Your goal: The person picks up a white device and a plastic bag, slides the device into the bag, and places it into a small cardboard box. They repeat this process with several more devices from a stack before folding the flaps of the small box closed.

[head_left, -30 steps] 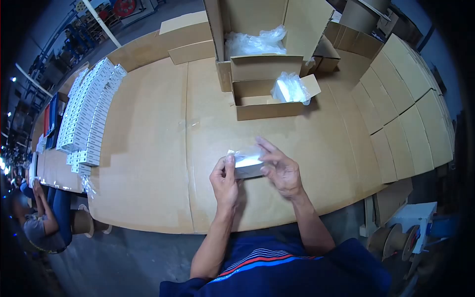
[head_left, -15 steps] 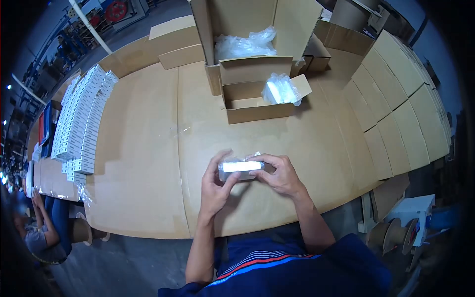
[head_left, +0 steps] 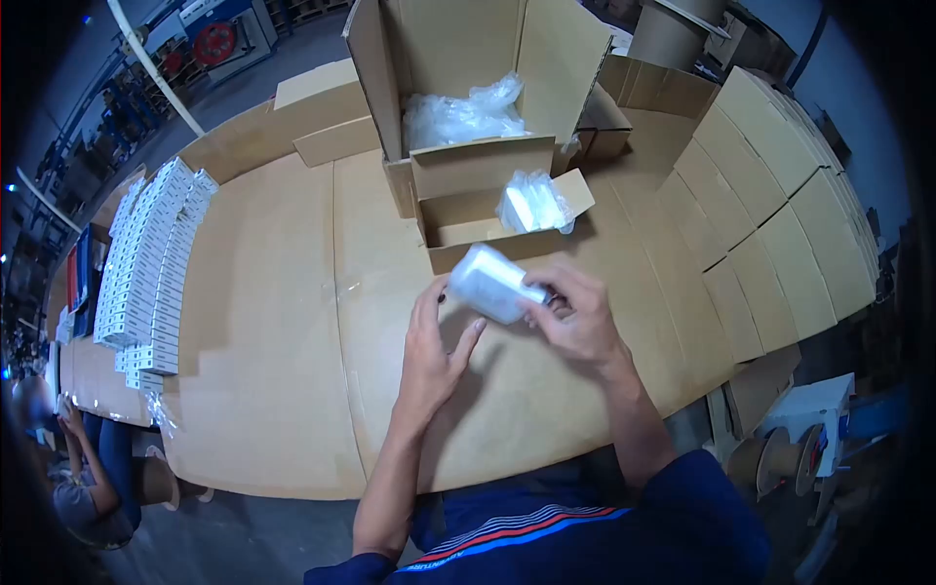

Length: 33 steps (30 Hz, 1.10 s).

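- While the right hand pinches its near right end between thumb and fingers, a blurred white packet in clear plastic wrap is held tilted at the centre of the frame, above the cardboard-covered tabletop.
- The left hand is half open at the packet's left, thumb spread well away from the fingers; whether its fingertips touch the wrap cannot be told.
- Just beyond the packet, at upper centre, is an open small carton, its rear flap raised.
- Another plastic-wrapped white packet rests at that carton's right end.
- Behind it, at the top of the frame, an open large carton holds crumpled clear plastic.
- Small white boxes are stacked at the left of the frame.
- Brown cartons are stacked on the right.
- At the lower left edge sits another person.
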{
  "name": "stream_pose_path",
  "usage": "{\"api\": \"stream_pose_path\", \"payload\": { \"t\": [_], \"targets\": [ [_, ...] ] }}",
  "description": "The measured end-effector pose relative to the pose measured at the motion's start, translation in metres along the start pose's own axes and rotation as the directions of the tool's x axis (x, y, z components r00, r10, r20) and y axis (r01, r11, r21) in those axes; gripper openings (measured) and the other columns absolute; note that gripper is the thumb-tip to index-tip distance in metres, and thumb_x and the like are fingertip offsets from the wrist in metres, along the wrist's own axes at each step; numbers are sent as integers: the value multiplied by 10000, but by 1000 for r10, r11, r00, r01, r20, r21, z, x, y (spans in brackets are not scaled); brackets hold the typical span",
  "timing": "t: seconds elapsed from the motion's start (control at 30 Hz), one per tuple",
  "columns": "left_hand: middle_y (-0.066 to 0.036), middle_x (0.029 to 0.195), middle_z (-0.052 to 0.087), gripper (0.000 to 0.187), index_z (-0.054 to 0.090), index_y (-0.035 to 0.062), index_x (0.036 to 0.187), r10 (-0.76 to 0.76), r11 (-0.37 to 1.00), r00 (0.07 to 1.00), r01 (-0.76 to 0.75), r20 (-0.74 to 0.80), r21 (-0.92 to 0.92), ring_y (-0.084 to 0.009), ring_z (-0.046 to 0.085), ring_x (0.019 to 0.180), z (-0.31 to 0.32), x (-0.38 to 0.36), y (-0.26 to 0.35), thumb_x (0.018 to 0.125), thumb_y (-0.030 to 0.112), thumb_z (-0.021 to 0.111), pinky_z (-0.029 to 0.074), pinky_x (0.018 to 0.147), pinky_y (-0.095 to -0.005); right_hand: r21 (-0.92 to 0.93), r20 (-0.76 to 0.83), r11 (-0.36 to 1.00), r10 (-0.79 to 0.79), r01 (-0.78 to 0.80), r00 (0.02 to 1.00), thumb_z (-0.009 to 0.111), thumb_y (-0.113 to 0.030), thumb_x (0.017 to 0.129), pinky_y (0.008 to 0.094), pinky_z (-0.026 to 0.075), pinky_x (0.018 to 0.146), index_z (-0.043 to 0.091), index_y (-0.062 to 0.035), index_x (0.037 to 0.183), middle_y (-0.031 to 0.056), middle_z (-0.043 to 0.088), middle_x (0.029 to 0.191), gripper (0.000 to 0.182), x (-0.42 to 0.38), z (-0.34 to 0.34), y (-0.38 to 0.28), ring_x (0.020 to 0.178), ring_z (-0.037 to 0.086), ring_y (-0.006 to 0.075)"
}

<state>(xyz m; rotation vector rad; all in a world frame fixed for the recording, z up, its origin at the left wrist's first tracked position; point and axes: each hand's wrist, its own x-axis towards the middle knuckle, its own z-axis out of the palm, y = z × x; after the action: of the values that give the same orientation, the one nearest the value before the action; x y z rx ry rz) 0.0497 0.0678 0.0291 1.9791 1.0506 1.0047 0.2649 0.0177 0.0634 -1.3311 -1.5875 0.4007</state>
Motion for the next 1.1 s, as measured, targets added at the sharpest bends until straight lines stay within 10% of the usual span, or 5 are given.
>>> {"api": "stream_pose_path", "payload": {
  "t": [0.2,0.57,0.7,0.9,1.1],
  "targets": [
    [-212,1393,547,668,445,2,1487,295,874,952,-301,75,382,-396,547,1284,16,49,-1,912,145,753,448,1124,-490,22,-396,1000,-7,17,918,704,83,898,306,679,652,613,43,1144,151,609,1084,265,45,6,19,858,730,242],
    [-180,1334,558,561,498,50,1422,294,847,942,-336,165,412,-367,544,1266,43,80,-27,920,148,730,351,1177,-609,-275,-294,961,-75,-9,953,723,44,895,304,668,594,642,34,1096,151,637,1010,217,67,22,55,845,730,266],
    [-131,1305,562,447,571,90,1310,280,887,941,-329,191,323,-355,546,1260,34,80,-20,896,91,738,340,1181,-638,-506,-271,863,-149,-9,951,762,-27,878,442,578,627,690,9,1025,180,642,965,168,65,30,66,756,690,360],
    [-119,1302,567,362,651,104,1206,291,894,927,-352,237,278,-337,549,1263,27,78,-23,861,53,747,318,1197,-661,-554,-266,808,58,-202,962,752,-96,896,488,549,690,732,-4,958,168,642,966,112,62,51,71,758,679,386],
    [-142,1385,543,372,660,105,1243,319,872,912,-389,258,297,-369,501,1335,26,75,-31,882,131,741,297,1215,-646,-646,-276,740,0,-186,961,668,-151,954,490,555,896,756,-28,1088,178,594,1280,202,50,53,66,1038,680,386]
  ]
}}
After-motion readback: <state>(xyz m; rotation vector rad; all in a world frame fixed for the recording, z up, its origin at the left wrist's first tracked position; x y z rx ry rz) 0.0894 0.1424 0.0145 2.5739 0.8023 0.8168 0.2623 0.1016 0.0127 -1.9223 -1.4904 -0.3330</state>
